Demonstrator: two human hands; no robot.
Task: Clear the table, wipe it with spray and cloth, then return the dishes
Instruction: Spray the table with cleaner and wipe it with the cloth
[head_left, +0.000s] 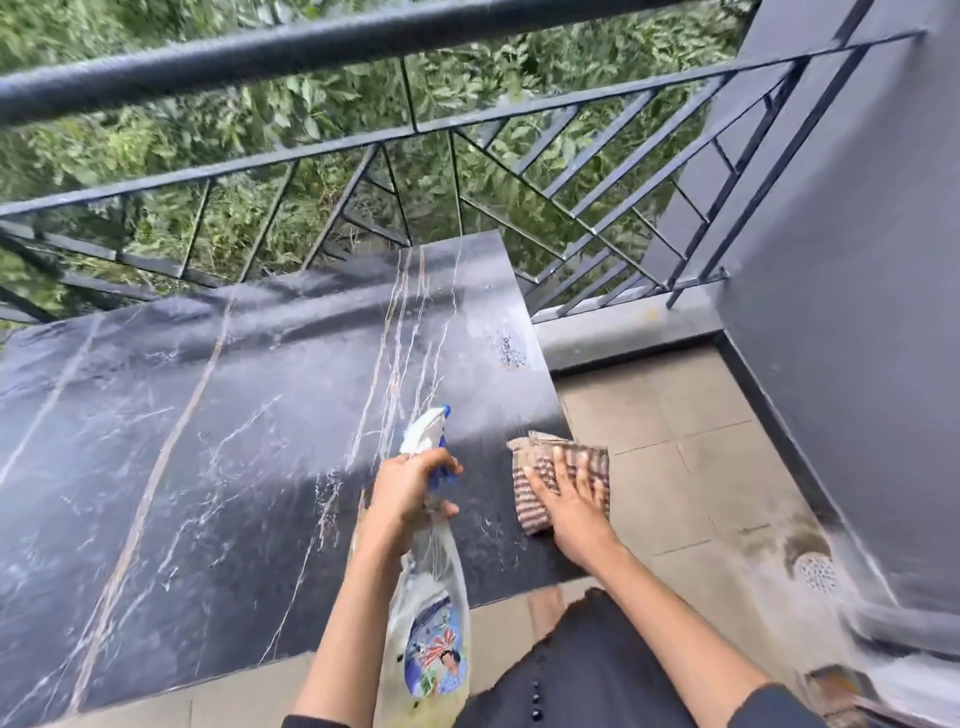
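A black marble table (218, 441) with white and tan veins fills the left and middle of the view. My left hand (408, 491) grips the neck of a clear spray bottle (434, 623) with a white and blue nozzle, pointed over the tabletop. My right hand (571, 499) lies flat with spread fingers on a striped brown and white cloth (540, 462) at the table's right edge. A wet foamy patch (511, 351) shows near the far right corner of the table. No dishes are in view.
A dark metal railing (467, 130) runs behind the table, with green foliage beyond. A grey wall (857, 260) stands at the right. Beige floor tiles (675, 441) lie right of the table, with a round floor drain (818, 571) by the wall.
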